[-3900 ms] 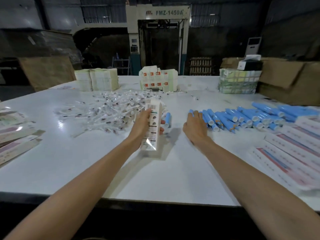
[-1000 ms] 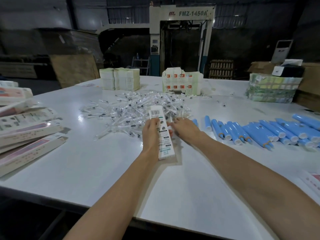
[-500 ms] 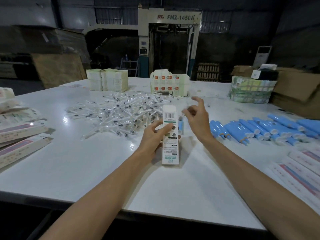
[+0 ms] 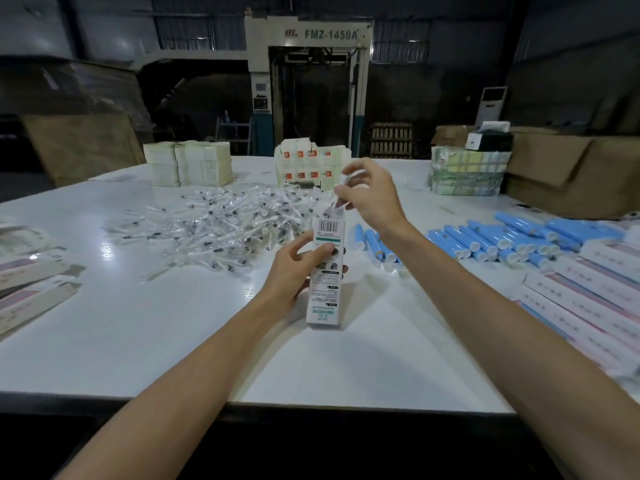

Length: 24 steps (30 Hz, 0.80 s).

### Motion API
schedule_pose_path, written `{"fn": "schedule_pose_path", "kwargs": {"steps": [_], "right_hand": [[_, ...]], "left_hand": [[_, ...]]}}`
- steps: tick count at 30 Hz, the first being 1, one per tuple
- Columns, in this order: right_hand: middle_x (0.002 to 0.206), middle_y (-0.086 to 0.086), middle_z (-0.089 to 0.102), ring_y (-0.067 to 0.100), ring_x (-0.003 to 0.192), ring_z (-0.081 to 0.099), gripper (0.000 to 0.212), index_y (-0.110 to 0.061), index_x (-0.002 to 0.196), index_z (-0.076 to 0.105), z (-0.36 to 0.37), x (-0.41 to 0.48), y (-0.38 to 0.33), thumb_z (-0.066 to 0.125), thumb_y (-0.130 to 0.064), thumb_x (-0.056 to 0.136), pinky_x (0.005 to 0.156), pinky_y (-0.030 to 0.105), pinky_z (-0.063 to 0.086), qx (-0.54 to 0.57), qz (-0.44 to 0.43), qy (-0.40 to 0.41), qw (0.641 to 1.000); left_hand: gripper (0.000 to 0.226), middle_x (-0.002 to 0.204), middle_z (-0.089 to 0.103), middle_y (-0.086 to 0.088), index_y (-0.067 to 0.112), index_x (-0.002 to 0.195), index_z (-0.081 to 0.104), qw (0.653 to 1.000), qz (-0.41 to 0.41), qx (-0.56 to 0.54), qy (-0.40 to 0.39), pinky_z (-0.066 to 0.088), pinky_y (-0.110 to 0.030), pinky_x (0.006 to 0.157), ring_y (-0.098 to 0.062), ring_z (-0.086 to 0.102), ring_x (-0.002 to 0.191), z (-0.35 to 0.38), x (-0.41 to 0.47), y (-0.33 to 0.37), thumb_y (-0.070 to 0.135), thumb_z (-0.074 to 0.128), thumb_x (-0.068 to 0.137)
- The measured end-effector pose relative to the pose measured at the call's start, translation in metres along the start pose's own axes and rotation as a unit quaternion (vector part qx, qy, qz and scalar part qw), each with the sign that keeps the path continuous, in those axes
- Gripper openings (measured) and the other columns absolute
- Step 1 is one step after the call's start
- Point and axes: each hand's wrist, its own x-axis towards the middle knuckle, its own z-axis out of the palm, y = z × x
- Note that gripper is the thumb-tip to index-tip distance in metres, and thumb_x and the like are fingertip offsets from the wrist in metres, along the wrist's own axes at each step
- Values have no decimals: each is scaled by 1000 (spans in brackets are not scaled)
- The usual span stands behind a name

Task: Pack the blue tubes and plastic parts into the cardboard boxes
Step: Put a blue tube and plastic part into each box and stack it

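On the white table (image 4: 173,341), the left hand (image 4: 294,271) curls its fingers round a tall cardboard box (image 4: 325,289) standing upright at centre. At the box's 12 o'clock, the right hand (image 4: 370,192) pinches a clear plastic part (image 4: 337,199) at the open top. Blue tubes (image 4: 502,237) lie at 3 o'clock and the heap of plastic parts (image 4: 225,223) at 10 o'clock.

Dim hall, overhead light glaring off the white table (image 4: 145,327), soft arm shadows, background murky, edges fisheye-bent, slightly soft overall.
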Motion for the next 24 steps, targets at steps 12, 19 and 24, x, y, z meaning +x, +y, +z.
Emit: {"fn": "schedule_pose_path", "kwargs": {"steps": [12,19,24], "right_hand": [[95,-10,67,3,89,61,18,-23,91,79,-4,-17,12,66,-31,100,72,18,43,-164,-14,-167,972],[114,-6,67,2,105,62,29,-25,130,58,2,-60,59,65,-33,103,94,30,51,36,56,-16,998],[106,-3,78,12,99,72,43,-28,137,57,11,-74,75,74,-25,98,92,26,54,110,36,-71,991]], "left_hand": [[33,118,78,-21,28,130,73,1000,17,0,-10,58,-65,100,-46,78,103,-3,1,-4,30,80,98],[39,115,81,-9,39,130,71,999,21,50,0,62,-47,87,-25,79,102,-2,1,-4,45,79,92],[53,107,83,-6,40,139,52,997,40,73,5,63,-31,76,-21,80,98,-2,1,-8,44,80,94]]}}
